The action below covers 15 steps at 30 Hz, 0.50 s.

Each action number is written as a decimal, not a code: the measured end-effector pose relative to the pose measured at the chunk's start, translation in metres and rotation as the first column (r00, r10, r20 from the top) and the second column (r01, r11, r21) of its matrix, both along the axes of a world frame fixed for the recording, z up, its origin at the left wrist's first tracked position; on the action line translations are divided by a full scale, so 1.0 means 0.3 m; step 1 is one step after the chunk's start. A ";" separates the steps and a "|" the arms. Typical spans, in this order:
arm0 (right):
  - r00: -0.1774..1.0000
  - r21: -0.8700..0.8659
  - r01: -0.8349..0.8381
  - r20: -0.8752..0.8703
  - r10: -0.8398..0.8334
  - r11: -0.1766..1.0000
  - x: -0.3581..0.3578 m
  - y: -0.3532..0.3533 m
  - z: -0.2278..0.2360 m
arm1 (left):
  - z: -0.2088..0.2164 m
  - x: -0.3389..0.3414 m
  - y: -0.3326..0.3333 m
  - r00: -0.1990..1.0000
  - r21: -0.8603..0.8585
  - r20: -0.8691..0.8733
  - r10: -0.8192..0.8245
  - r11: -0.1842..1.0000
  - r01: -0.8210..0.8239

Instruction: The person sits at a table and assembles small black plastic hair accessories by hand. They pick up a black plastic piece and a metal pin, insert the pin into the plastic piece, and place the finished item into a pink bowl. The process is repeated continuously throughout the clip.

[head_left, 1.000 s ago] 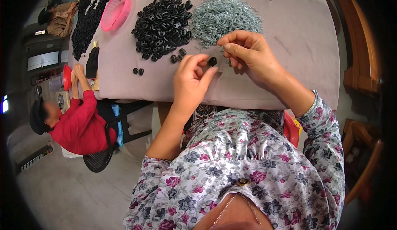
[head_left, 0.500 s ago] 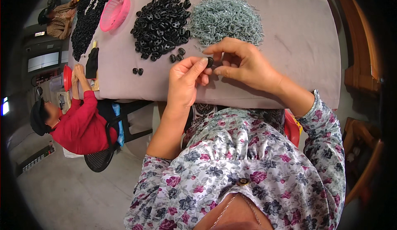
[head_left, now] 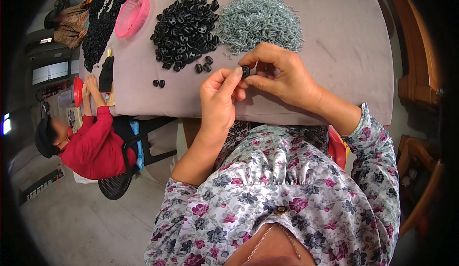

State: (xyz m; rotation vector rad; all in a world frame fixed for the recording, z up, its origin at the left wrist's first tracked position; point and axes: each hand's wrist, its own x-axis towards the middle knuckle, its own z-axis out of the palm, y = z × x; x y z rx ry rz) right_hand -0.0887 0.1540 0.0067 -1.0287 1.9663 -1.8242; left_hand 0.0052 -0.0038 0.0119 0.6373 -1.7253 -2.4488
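My left hand [head_left: 220, 94] is closed, pinching a small black two-hole cord lock [head_left: 245, 72] between thumb and forefinger. My right hand [head_left: 282, 77] comes to it from the right, its forefinger at the far edge and its thumb at the near edge of the piece. Whether a smaller part is between the fingers is hidden. Beyond my left hand lies a heap of similar black cord locks [head_left: 184, 31], with a few loose ones [head_left: 203, 67] at its near side. Beyond my right hand is a heap of small silvery metal springs [head_left: 260, 22].
The pieces lie on a table with a grey-mauve cloth [head_left: 344, 60]. A pink plastic basket [head_left: 132, 16] stands left of the heaps, with more black pieces [head_left: 98, 36] past it. A person in red [head_left: 98, 149] sits at the left, hands at the table.
My left hand has moved slightly right with the cord lock and turned it so its face shows more. My right-hand fingers have come in against the piece.
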 end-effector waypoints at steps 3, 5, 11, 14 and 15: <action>0.996 -0.008 -0.058 0.070 0.059 0.998 -0.013 0.003 0.000 | 0.015 0.003 0.005 1.000 0.113 -0.011 -0.006 0.994 0.007; 0.954 -0.178 -0.103 0.261 0.148 0.979 -0.019 -0.010 -0.034 | 0.018 0.002 0.003 0.999 0.199 -0.024 -0.021 0.980 0.025; 0.785 -0.344 -0.233 0.486 0.385 0.910 -0.040 0.007 -0.013 | 0.017 0.002 -0.003 0.994 0.277 -0.073 -0.085 0.955 0.102; 0.799 -0.353 -0.245 0.455 0.394 0.903 -0.039 0.004 -0.019 | 0.010 0.011 -0.005 0.991 0.248 -0.095 -0.093 0.962 0.115; 0.807 -0.353 -0.244 0.443 0.391 0.903 -0.038 0.003 -0.021 | 0.015 0.011 -0.004 0.990 0.235 -0.104 -0.097 0.964 0.120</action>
